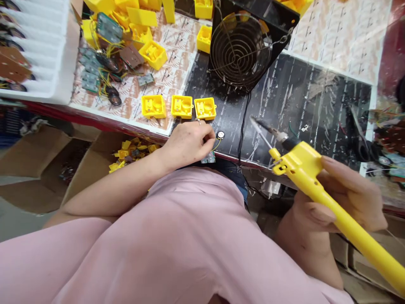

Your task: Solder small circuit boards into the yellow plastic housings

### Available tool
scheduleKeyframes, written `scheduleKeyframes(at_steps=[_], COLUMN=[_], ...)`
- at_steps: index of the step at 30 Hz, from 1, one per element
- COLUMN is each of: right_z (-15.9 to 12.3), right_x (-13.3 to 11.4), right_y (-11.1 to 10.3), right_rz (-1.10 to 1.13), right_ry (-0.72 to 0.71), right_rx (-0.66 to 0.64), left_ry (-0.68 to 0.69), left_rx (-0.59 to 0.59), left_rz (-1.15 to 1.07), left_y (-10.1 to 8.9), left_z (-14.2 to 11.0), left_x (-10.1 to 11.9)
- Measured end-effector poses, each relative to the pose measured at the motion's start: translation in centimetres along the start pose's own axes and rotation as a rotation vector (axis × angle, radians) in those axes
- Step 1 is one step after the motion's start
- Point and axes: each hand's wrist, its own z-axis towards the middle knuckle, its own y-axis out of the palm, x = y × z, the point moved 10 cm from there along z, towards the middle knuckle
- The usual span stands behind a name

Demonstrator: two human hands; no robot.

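Note:
My right hand [348,194] is wrapped round a yellow soldering iron [303,164], a gun-shaped one whose tip and solder feed tube point up and left over the black mat. On the left, my left hand [191,141] rests at the table's front edge with its fingers curled together. What its fingertips pinch is hidden. Right beside them lies a small round speaker [220,135] with a yellow wire, and a small circuit board [208,157] shows just below the hand. Three open yellow plastic cases [181,107] stand in a row beyond my left knuckles.
A black fan [240,50] stands at the back, its cord [243,126] crossing the mat. Circuit boards [91,71] and more yellow cases are piled at the left, beside a white foam tray [53,50]. Scissors [362,139] lie at the right. Cardboard boxes [85,164] stand below the table.

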Motion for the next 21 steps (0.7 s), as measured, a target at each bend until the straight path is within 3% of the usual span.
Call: scheduleKeyframes(at_steps=[2, 7, 9, 14, 18, 21], right_z=[0.1, 0.2, 0.3, 0.7, 1.1, 1.3], right_x=[-0.4, -0.8, -0.4, 0.1, 0.9, 1.4], right_y=[0.0, -0.8, -0.6, -0.1, -1.1, -0.7], right_rz=[0.031, 0.096, 0.123, 0.110, 0.216, 0.191], right_ry=[-0.011, -0.370, -0.430, -0.335, -0.247, -0.197], right_rx=[-0.023, 0.092, 0.087, 0.064, 0.165, 0.137], left_ry=[0.008, -0.022, -0.031, -0.022, -0.016, -0.001], left_rx=[-0.010, -0.050, -0.048, -0.047, -0.060, -0.045], left_rz=[0.025, -0.033, -0.076, -0.047, -0.005, -0.012], left_y=[0.1, 0.2, 0.2, 0.3, 0.5, 0.2], left_z=[0.0, 0.0, 0.0, 0.1, 0.3, 0.3], left_x=[0.0, -0.4, -0.5, -0.3, -0.3, -0.3])
